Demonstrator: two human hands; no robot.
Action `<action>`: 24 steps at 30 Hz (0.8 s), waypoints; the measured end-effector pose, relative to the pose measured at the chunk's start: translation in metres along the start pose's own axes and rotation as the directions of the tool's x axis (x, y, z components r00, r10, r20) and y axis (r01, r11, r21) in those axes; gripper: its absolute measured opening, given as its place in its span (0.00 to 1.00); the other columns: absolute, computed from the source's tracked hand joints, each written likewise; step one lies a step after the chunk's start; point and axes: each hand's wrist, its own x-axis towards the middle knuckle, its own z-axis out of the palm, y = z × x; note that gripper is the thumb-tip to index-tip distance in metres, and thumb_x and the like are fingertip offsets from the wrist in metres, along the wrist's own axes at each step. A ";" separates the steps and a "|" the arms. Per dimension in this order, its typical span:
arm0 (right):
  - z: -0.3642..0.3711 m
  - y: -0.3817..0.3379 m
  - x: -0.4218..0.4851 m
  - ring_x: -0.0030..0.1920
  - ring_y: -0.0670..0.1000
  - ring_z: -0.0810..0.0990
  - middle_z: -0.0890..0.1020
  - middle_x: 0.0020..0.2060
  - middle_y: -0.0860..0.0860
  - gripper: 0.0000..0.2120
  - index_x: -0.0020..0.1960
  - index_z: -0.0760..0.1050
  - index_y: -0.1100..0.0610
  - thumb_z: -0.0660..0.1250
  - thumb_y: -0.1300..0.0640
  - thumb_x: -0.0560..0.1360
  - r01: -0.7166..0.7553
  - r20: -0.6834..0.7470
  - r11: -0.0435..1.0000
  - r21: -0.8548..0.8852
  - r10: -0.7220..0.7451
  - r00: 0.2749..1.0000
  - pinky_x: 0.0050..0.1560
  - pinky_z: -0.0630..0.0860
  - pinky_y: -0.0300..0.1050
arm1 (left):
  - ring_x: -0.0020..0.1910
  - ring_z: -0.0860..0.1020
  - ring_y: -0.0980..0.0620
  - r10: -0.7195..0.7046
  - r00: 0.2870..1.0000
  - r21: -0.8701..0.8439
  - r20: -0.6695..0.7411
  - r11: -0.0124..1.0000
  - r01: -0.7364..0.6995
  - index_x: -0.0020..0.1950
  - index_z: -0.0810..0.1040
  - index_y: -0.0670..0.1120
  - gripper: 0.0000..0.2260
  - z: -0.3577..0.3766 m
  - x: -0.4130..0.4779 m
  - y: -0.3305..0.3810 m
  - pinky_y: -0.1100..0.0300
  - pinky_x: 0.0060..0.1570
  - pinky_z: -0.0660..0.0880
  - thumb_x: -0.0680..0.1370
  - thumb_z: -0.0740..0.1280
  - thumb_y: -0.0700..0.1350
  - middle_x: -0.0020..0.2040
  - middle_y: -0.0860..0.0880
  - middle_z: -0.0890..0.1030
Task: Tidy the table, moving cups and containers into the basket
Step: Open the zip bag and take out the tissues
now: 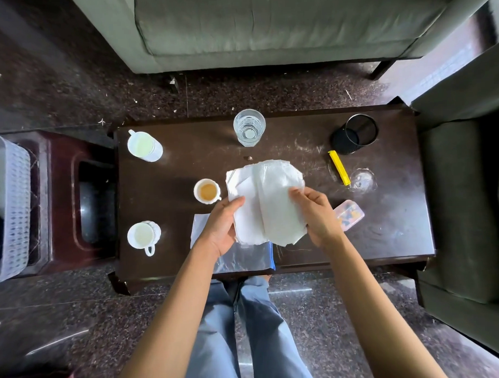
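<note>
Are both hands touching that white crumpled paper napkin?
Touching. The head view shows the left hand and right hand each pinching an edge of the white crumpled paper napkin, fingers overlapping it.

Both hands (224, 226) (314, 215) raised, fingers seemingly pinched.

White ceramic cups: two – one holding brown tea (208, 191), one with a handle and a pale inside (143, 235)
White plastic jug: one (144, 145)
Clear drinking glass: one (249, 127)
Black mesh pen holder: one, lying on its side (354, 134)
Yellow bar-shaped marker: one (339, 167)
White tissue sheets: one stack (267, 199)
Clear plastic bag: one (242, 255)
Pink phone case: one (348, 214)
White plastic lattice basket: one (15, 205)
Hands: two – left hand (223, 228), right hand (317, 214)
</note>
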 end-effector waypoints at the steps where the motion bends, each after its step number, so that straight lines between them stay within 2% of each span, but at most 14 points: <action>1: -0.001 0.000 0.002 0.37 0.55 0.72 0.75 0.36 0.58 0.24 0.44 0.72 0.69 0.64 0.45 0.74 0.040 -0.025 0.997 -0.067 -0.042 0.999 0.38 0.68 0.50 | 0.44 0.83 0.52 0.003 1.000 0.010 -0.010 1.000 -0.003 0.52 0.80 0.48 0.07 0.002 0.000 0.002 0.54 0.48 0.78 0.80 0.62 0.43 0.44 0.50 0.85; 4: -0.001 -0.002 0.006 0.31 0.52 0.64 0.67 0.30 0.55 0.22 0.36 0.65 0.67 0.62 0.50 0.79 0.136 -0.090 0.933 -0.333 -0.175 0.981 0.32 0.61 0.46 | 0.41 0.83 0.53 0.008 0.999 0.058 -0.044 0.998 -0.005 0.49 0.80 0.48 0.06 0.006 0.001 0.004 0.57 0.44 0.78 0.80 0.62 0.42 0.40 0.51 0.85; 7: 0.000 -0.004 0.007 0.29 0.50 0.62 0.67 0.27 0.52 0.19 0.34 0.64 0.62 0.59 0.56 0.81 0.159 -0.131 0.828 -0.537 -0.269 0.954 0.30 0.59 0.44 | 0.47 0.82 0.48 0.029 0.996 0.117 -0.078 0.993 -0.020 0.51 0.80 0.47 0.05 0.008 0.000 0.005 0.55 0.46 0.78 0.79 0.64 0.43 0.45 0.48 0.84; 10: 0.005 -0.005 0.004 0.29 0.55 0.64 0.67 0.25 0.52 0.20 0.32 0.62 0.59 0.58 0.58 0.81 0.167 -0.162 0.762 -0.626 -0.337 0.927 0.38 0.60 0.43 | 0.47 0.81 0.47 0.083 0.989 0.203 -0.121 0.977 -0.057 0.48 0.79 0.49 0.04 0.014 -0.003 0.004 0.53 0.47 0.77 0.79 0.65 0.43 0.45 0.48 0.83; 12: 0.014 -0.008 -0.003 0.26 0.55 0.63 0.64 0.22 0.49 0.22 0.30 0.58 0.51 0.58 0.60 0.81 0.192 -0.174 0.738 -0.647 -0.388 0.905 0.45 0.59 0.45 | 0.47 0.81 0.48 0.149 0.982 0.264 -0.115 0.958 -0.114 0.47 0.79 0.49 0.04 0.020 -0.007 0.004 0.52 0.47 0.77 0.79 0.65 0.43 0.45 0.48 0.83; 14: 0.024 -0.010 -0.012 0.22 0.49 0.63 0.61 0.21 0.45 0.23 0.31 0.55 0.46 0.59 0.62 0.80 0.269 -0.149 0.711 -0.650 -0.465 0.873 0.43 0.61 0.48 | 0.47 0.82 0.47 0.216 0.970 0.319 -0.109 0.932 -0.171 0.48 0.80 0.49 0.04 0.025 -0.010 0.002 0.51 0.48 0.79 0.79 0.65 0.45 0.46 0.47 0.84; 16: 0.031 -0.012 -0.021 0.24 0.44 0.69 0.61 0.20 0.45 0.23 0.31 0.57 0.46 0.60 0.62 0.80 0.335 -0.106 0.693 -0.639 -0.511 0.853 0.35 0.65 0.44 | 0.45 0.82 0.46 0.277 0.954 0.377 -0.118 0.901 -0.215 0.48 0.80 0.48 0.04 0.030 -0.013 0.002 0.52 0.45 0.80 0.78 0.67 0.46 0.45 0.46 0.84; 17: 0.034 -0.014 -0.024 0.26 0.42 0.70 0.62 0.21 0.45 0.21 0.31 0.60 0.47 0.60 0.61 0.80 0.356 -0.088 0.707 -0.611 -0.508 0.857 0.31 0.63 0.40 | 0.43 0.82 0.47 0.294 0.948 0.398 -0.122 0.889 -0.224 0.46 0.80 0.48 0.05 0.032 -0.014 0.003 0.53 0.42 0.79 0.78 0.67 0.48 0.44 0.46 0.84; 19: 0.039 -0.017 -0.030 0.26 0.45 0.66 0.65 0.23 0.47 0.17 0.33 0.71 0.52 0.61 0.55 0.81 0.362 -0.051 0.782 -0.507 -0.447 0.893 0.28 0.61 0.37 | 0.38 0.82 0.51 0.299 0.946 0.414 -0.122 0.882 -0.225 0.44 0.80 0.48 0.08 0.036 -0.014 0.004 0.59 0.36 0.78 0.77 0.68 0.51 0.39 0.48 0.84; 21: 0.043 -0.018 -0.031 0.28 0.44 0.63 0.66 0.25 0.49 0.19 0.37 0.78 0.54 0.60 0.46 0.80 0.336 -0.008 0.872 -0.356 -0.362 0.932 0.33 0.72 0.42 | 0.36 0.80 0.55 0.290 0.951 0.408 -0.106 0.885 -0.224 0.43 0.80 0.48 0.10 0.036 -0.015 0.006 0.63 0.33 0.75 0.78 0.66 0.53 0.36 0.51 0.82; 23: 0.044 -0.017 -0.029 0.31 0.46 0.68 0.68 0.25 0.48 0.20 0.35 0.78 0.49 0.59 0.42 0.80 0.259 0.014 0.940 -0.223 -0.263 0.965 0.42 0.82 0.55 | 0.39 0.80 0.54 0.289 0.955 0.422 -0.070 0.876 -0.234 0.48 0.80 0.47 0.11 0.032 -0.014 0.007 0.62 0.37 0.75 0.80 0.63 0.53 0.39 0.51 0.82; 24: 0.044 -0.017 -0.028 0.33 0.48 0.71 0.71 0.27 0.53 0.21 0.35 0.78 0.50 0.58 0.42 0.80 0.227 0.023 0.958 -0.176 -0.226 0.974 0.45 0.82 0.58 | 0.41 0.80 0.53 0.292 0.956 0.434 -0.039 0.866 -0.247 0.51 0.80 0.47 0.12 0.029 -0.014 0.008 0.60 0.40 0.77 0.80 0.62 0.53 0.41 0.50 0.83</action>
